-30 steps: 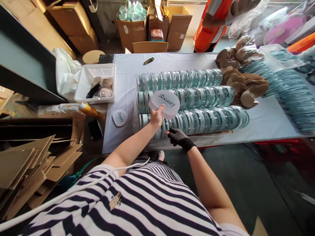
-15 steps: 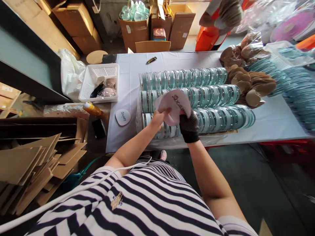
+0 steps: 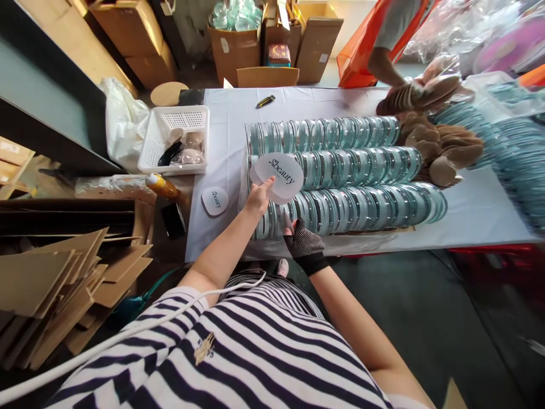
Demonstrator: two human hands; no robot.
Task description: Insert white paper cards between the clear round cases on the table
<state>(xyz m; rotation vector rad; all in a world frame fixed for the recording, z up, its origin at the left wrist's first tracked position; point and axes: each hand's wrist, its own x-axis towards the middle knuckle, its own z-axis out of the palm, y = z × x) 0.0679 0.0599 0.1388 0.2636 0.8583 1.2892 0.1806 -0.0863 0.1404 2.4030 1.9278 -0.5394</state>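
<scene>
My bare left hand is closed on a white rounded card printed "sbeauty", thumb on top, above the left end of the glass rows. My right hand, in a black fingerless-tipped dotted glove, pinches a thin pale card seen nearly edge-on, at the front row of round glass pieces. Whether that card touches the glass I cannot tell. Two more glass rows, a middle one and a back one, stand behind. Another printed card lies on the white table cover.
A white basket with bagged items and a yellow-black cutter are on the table. Brown rounded pieces and glass stacks fill the right. A co-worker's gloved hand reaches there. Cardboard sheets stand left.
Both hands were together on the cards; now they are apart. My left hand moved left with a card, my right hand down and left with a thin one. The co-worker's hand came down to the brown pieces.
</scene>
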